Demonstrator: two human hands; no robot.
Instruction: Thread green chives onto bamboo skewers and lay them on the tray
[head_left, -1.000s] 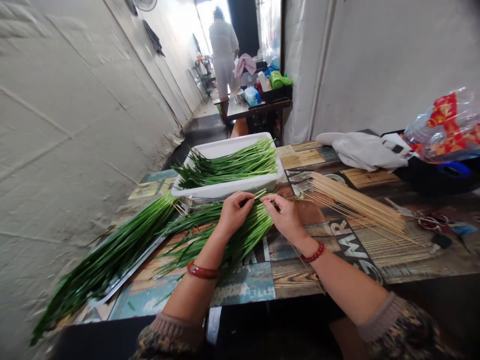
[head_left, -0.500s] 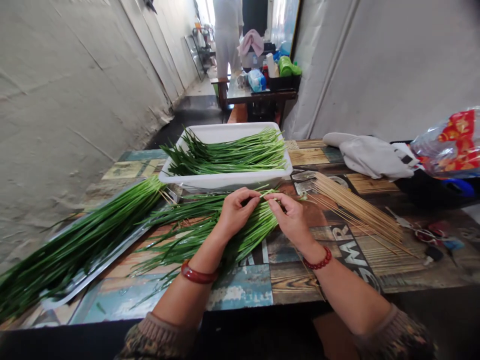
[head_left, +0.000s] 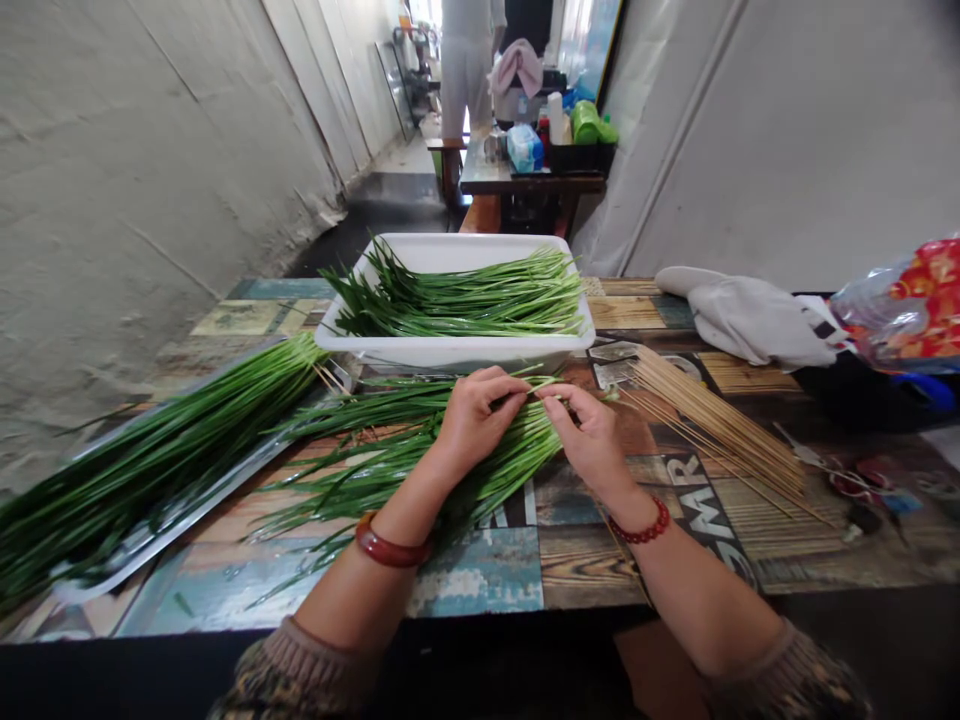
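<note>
Over a loose pile of garlic chives (head_left: 397, 455) on the table, my left hand (head_left: 480, 415) and my right hand (head_left: 589, 425) come together with fingertips pinched. Between them they hold the pale stem end of a chive, close to the pile's light-green root ends. Fingers hide most of that stem. Just beyond my hands stands a white plastic tub (head_left: 457, 350) with more chives (head_left: 480, 295) laid sideways in it. At the left, long chives (head_left: 165, 440) lie on a metal tray (head_left: 187, 535), with a few skewers under their stem ends.
A fan of bamboo skewers (head_left: 720, 430) lies right of my hands. Scissors (head_left: 832, 465) and keys are beyond it. A grey cap (head_left: 750, 310) and a plastic bag (head_left: 907, 310) sit at the far right. A person (head_left: 466, 70) stands in the background near another table.
My hands keep the same pinch on the chive stem, with barely any movement. The view has shifted slightly. The background person's arm has moved a little.
</note>
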